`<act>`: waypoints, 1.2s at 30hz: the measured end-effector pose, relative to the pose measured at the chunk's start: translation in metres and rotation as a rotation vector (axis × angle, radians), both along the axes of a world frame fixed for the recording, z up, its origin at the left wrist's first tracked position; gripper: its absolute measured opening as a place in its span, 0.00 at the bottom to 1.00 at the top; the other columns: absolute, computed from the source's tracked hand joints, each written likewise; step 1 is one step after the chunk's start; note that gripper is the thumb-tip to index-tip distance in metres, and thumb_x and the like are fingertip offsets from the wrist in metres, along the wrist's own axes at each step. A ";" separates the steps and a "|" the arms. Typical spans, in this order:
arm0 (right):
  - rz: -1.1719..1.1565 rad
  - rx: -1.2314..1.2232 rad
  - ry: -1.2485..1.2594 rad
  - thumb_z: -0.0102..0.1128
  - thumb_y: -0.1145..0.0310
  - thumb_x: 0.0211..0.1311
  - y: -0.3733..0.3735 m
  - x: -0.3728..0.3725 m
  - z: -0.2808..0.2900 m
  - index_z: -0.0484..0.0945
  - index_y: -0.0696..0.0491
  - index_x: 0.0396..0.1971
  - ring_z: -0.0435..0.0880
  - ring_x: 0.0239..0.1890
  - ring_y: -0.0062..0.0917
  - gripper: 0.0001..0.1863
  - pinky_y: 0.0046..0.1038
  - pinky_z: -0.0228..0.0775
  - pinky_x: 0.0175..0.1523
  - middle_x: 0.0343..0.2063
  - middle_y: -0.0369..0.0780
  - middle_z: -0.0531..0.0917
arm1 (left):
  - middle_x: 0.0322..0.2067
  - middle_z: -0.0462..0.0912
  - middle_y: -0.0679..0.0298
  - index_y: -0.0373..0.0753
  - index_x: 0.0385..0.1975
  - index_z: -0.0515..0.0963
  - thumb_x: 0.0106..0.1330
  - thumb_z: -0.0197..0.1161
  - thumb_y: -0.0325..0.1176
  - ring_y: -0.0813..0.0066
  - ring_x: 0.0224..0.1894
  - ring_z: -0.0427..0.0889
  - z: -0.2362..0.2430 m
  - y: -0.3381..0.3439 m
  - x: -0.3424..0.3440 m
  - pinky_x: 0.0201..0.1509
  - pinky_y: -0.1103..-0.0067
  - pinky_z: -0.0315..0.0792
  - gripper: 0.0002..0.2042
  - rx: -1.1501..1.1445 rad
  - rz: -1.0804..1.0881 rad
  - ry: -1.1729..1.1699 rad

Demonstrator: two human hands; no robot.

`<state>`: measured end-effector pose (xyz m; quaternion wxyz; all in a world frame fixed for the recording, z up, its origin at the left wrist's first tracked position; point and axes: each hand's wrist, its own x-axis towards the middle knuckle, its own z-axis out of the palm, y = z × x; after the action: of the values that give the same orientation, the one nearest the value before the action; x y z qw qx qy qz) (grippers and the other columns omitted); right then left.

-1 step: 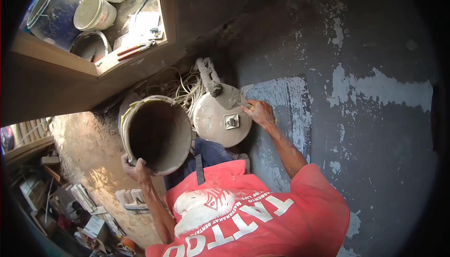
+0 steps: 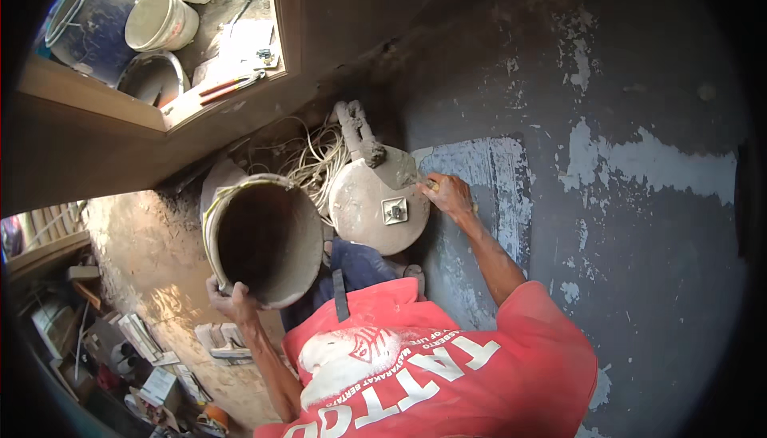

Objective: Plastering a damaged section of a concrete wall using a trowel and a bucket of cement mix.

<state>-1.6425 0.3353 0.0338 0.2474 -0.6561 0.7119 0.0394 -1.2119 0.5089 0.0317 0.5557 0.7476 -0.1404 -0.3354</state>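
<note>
My left hand grips the near rim of a grey, dirt-coated bucket, its fingers partly hidden. The bucket leans with its dark mouth towards me; I cannot make out what is inside. My right hand is closed round the handle of a trowel. Its blade lies over the far right part of a pale round lid-like top, and a lump of grey mortar sits at the blade's far side. On that round top is a small square metal drain cover.
Tangled pale cable lies behind the bucket. A dark wall with pale patches rises on the right. Through a window opening, more buckets show. Stacked tile pieces and clutter lie lower left.
The bucket and my left hand have shifted slightly towards me, the mouth now a little lower. My right hand with the trowel has moved slightly right and nearer.
</note>
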 end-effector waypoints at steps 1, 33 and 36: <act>-0.008 0.046 0.016 0.62 0.47 0.52 -0.009 -0.011 -0.004 0.83 0.49 0.38 0.83 0.36 0.44 0.22 0.40 0.74 0.43 0.29 0.49 0.84 | 0.21 0.65 0.71 0.37 0.26 0.66 0.38 0.52 0.20 0.82 0.22 0.63 0.003 0.014 0.002 0.26 0.85 0.60 0.12 0.072 0.038 -0.033; 0.923 -0.384 0.056 0.56 0.68 0.47 0.042 0.247 -0.014 0.78 0.52 0.23 0.80 0.28 0.27 0.05 0.30 0.69 0.32 0.22 0.39 0.78 | 0.17 0.63 0.74 0.38 0.23 0.67 0.40 0.57 0.19 0.86 0.15 0.61 0.012 -0.023 -0.008 0.18 0.86 0.57 0.10 0.009 -0.129 -0.266; 0.953 -0.340 0.125 0.55 0.68 0.48 0.062 0.257 -0.010 0.78 0.52 0.21 0.80 0.27 0.27 0.05 0.29 0.69 0.31 0.21 0.40 0.78 | 0.18 0.64 0.74 0.37 0.24 0.68 0.42 0.57 0.20 0.86 0.18 0.61 0.019 -0.033 -0.010 0.21 0.85 0.58 0.09 -0.089 -0.239 -0.268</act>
<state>-1.3856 0.3969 0.0233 0.0487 -0.9354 0.3431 0.0705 -1.2217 0.4761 0.0510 0.5208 0.7381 -0.3158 -0.2902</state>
